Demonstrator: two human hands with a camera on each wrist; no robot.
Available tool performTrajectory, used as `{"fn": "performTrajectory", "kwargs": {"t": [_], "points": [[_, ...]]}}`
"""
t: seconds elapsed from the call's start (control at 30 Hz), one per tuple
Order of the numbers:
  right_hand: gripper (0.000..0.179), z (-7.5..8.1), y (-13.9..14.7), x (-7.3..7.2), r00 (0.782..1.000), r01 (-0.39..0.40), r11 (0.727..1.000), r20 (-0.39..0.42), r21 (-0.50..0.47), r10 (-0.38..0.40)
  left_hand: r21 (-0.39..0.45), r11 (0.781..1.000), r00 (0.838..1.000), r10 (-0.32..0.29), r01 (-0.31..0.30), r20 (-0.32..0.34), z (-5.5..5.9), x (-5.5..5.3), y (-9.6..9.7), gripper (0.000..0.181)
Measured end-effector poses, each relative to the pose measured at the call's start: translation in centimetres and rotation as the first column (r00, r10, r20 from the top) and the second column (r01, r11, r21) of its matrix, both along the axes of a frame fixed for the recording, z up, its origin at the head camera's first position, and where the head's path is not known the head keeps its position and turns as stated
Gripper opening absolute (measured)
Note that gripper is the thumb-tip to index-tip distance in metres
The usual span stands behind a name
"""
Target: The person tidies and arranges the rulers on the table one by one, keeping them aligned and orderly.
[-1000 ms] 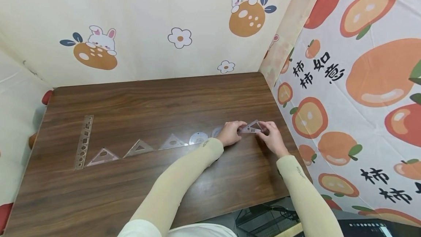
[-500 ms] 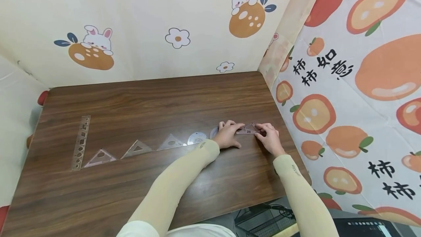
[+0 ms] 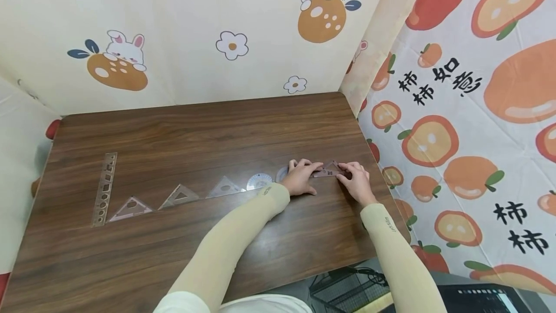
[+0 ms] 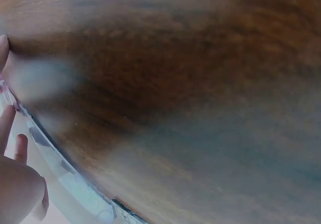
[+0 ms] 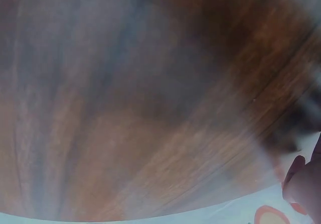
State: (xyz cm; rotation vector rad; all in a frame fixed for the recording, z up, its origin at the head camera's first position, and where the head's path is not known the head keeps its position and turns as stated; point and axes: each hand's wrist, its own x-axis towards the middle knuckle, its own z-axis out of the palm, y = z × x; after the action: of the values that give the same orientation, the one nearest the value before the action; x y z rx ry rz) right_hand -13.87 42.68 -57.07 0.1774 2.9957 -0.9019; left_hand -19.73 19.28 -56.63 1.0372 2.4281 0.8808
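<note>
A clear, pinkish set square (image 3: 325, 173) lies flat near the table's right side. My right hand (image 3: 357, 183) pinches its right corner between thumb and fingers. Over its left corner my left hand (image 3: 300, 178) rests, fingers spread and thumb held away. A clear protractor (image 3: 281, 173) shows partly behind the left hand, and a whole protractor (image 3: 259, 180) lies to its left. Farther left come a bluish set square (image 3: 223, 193), a clear set square (image 3: 180, 201) and a pinkish set square (image 3: 130, 213). In the right wrist view the fingers (image 5: 303, 181) barely show.
A long clear ruler (image 3: 103, 196) with cut-out shapes stands lengthwise at the row's left end. The brown wooden table (image 3: 208, 134) meets a printed curtain (image 3: 182, 23) at the back and a persimmon-patterned cloth (image 3: 469, 139) on the right.
The pinkish set square was tilted up between both hands and now lies flat. My left hand has let its fingers spread; the right hand still holds the corner. The head view has shifted slightly.
</note>
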Motion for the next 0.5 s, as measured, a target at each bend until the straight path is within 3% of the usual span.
{"fn": "performTrajectory", "kwargs": {"t": [0.5], "points": [[0.037, 0.04, -0.45, 0.65, 1.000, 0.026, 1.000, -0.008, -0.008, -0.026, -0.012, 1.000, 0.999, 0.022, -0.022, -0.041, -0.03, 0.55, -0.23, 0.088]]}}
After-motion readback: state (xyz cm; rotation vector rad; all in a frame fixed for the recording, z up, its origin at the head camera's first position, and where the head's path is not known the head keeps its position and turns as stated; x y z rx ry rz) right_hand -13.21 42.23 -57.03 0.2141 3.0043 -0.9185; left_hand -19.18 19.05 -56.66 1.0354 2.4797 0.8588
